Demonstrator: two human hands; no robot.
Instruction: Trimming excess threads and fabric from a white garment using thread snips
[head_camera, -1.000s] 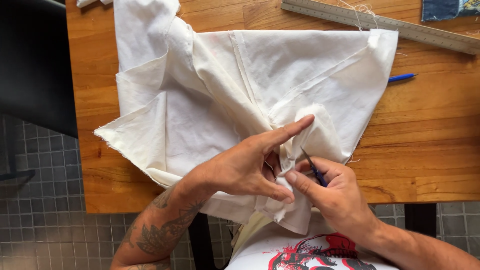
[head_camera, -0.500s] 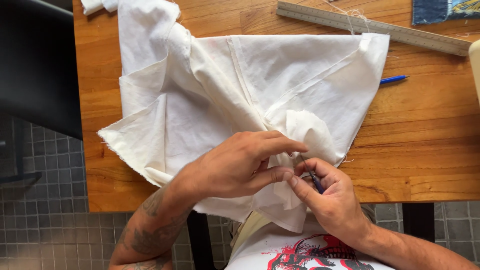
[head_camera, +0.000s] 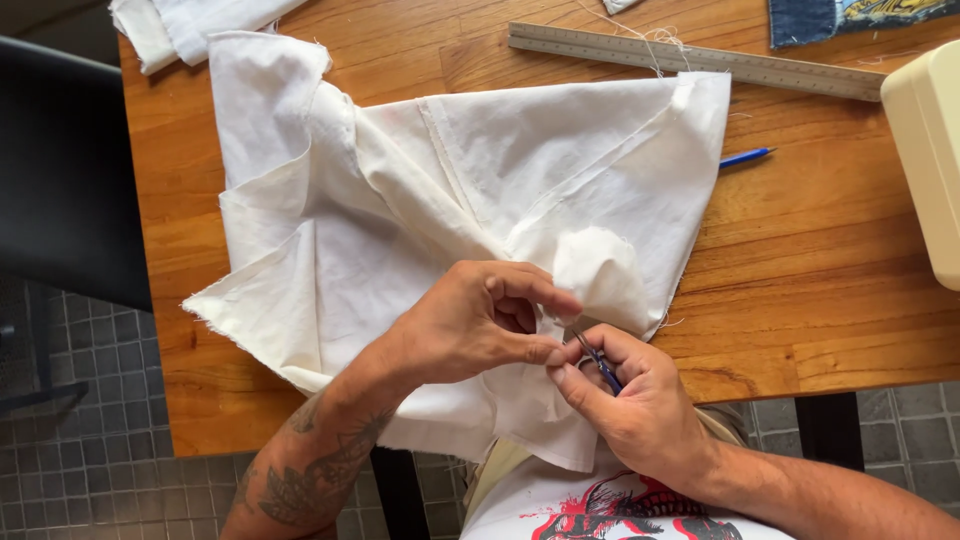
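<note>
Left hand (head_camera: 470, 325) pinches white cloth (head_camera: 450, 200) on the desk (head_camera: 830, 280); right hand (head_camera: 640, 400) grips a small blue-handled tool (head_camera: 598, 362), probably a seam ripper.

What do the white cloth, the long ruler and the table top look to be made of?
White cloth: woven, unbleached cotton-like fabric, matte, with frayed edges and soft creases. Ruler: likely metal, dull grey with fine graduations, though plastic is possible. Table: wood, warm brown with visible grain and plank joints, lightly glossy.
</note>
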